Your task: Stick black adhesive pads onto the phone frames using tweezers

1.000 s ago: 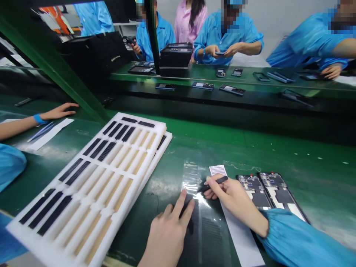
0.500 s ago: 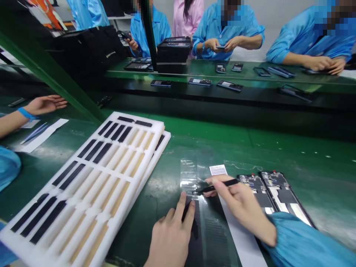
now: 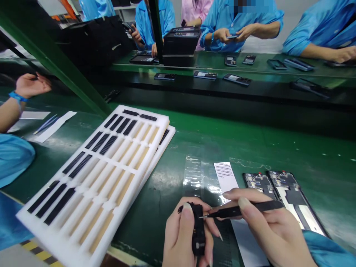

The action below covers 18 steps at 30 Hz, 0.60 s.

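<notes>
My left hand (image 3: pixel 180 233) is closed around a small black phone part (image 3: pixel 198 230), with the thumb pressed on its upper end. In my right hand (image 3: pixel 267 226) is a pair of black tweezers (image 3: pixel 236 210), pointing left. Their tip meets or nearly meets the side of the black part; I cannot tell if anything is pinched in it. Below and behind my right hand lies a white sheet (image 3: pixel 224 174) with rows of tiny dark dots. Two opened phones (image 3: pixel 294 196) lie side by side to the right, partly hidden by my right hand.
White foam trays (image 3: pixel 111 163), stacked, hold black strips in some slots at the left. Clear tape (image 3: pixel 193 170) is stuck to the green bench. A green post (image 3: pixel 55 55) slants across the left. A neighbour's hand (image 3: pixel 32 85) is beside it. Several phones (image 3: pixel 205 75) lie on the far ledge.
My left hand has lifted from the bench and now holds the black part up. My right hand has brought the tweezers down and right, against or near it. The view has shifted slightly.
</notes>
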### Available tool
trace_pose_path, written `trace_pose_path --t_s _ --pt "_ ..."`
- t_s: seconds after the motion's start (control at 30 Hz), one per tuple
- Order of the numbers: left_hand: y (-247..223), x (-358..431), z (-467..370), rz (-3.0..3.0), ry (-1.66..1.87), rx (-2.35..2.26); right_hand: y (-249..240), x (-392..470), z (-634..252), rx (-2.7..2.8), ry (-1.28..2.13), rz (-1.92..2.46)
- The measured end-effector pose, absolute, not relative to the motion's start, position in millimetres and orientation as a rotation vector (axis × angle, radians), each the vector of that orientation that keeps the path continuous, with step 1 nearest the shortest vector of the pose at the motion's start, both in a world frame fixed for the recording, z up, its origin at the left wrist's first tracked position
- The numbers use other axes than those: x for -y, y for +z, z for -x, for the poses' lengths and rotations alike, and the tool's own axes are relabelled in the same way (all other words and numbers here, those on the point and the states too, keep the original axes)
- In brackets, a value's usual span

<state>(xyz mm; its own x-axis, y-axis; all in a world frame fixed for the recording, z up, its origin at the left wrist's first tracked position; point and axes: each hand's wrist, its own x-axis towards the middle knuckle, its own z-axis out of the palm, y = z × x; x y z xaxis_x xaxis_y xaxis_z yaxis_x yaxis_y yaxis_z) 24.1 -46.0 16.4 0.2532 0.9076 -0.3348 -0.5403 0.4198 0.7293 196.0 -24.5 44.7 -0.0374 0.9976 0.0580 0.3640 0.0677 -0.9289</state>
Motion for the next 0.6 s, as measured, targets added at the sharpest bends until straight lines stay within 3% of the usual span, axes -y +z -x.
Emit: trace_pose_path --t_s 0.6 --pt "16 41 -24 -0.505 1.031 -0.803 28 35 -192 1.643 0.76 1.459"
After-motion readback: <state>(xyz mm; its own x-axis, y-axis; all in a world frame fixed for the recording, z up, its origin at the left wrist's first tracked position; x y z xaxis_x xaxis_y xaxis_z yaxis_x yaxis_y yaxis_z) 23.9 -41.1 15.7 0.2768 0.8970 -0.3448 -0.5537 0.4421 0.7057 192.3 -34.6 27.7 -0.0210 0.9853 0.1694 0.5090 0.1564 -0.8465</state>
